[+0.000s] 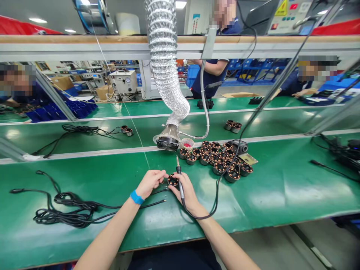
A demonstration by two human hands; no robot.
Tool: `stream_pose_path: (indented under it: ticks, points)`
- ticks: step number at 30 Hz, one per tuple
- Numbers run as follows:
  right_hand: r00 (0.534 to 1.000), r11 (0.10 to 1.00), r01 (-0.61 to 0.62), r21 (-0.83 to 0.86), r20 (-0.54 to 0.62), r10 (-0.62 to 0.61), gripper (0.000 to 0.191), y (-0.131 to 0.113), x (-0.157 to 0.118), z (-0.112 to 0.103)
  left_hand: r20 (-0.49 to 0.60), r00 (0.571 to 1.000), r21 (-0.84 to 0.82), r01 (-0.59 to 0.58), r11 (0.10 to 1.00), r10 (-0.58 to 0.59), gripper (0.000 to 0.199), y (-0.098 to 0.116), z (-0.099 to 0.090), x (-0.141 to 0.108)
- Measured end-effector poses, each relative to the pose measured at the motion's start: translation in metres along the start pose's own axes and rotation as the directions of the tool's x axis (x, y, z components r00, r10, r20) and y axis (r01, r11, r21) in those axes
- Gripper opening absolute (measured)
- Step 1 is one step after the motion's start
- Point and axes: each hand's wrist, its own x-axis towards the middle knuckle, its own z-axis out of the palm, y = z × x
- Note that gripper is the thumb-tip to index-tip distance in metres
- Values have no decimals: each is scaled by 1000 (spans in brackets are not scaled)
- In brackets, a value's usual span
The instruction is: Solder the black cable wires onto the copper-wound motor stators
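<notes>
A small round copper-wound motor stator (172,181) is low over the green bench, between my two hands. My right hand (189,193) grips a soldering iron (180,183), its tip pointing up and away from me, while the thumb and fingers also steady the stator's right side. With fingers pinched at the stator's left edge, my left hand (150,183) is closed; whatever is between the fingertips is too small to make out. Black cables (73,210) lie coiled to the left, and their bare ends reach under and beside my left hand.
Several stators (219,157) crowd together ahead on the right, beside a soldering-iron stand (240,147) and a small tub (187,144). A fume-extraction duct (167,137) hangs above the bench. A solder spool (92,17) is overhead. Other people work across the bench.
</notes>
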Motion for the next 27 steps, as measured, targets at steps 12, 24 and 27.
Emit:
stream_pose_path:
  ticks: [12, 24, 27]
  points:
    - [1000, 999, 15, 51, -11, -14, 39, 5, -3, 2, 42, 996, 90, -81, 993, 77, 48, -7, 2, -2]
    - [999, 999, 45, 27, -10, -45, 39, 4, -3, -1, 261, 963, 276, -143, 950, 69, 40, -4, -13, -19]
    - [999, 998, 39, 43, -24, -38, 37, 4, -2, 1, 291, 957, 145, -56, 988, 11, 43, -4, -6, -17]
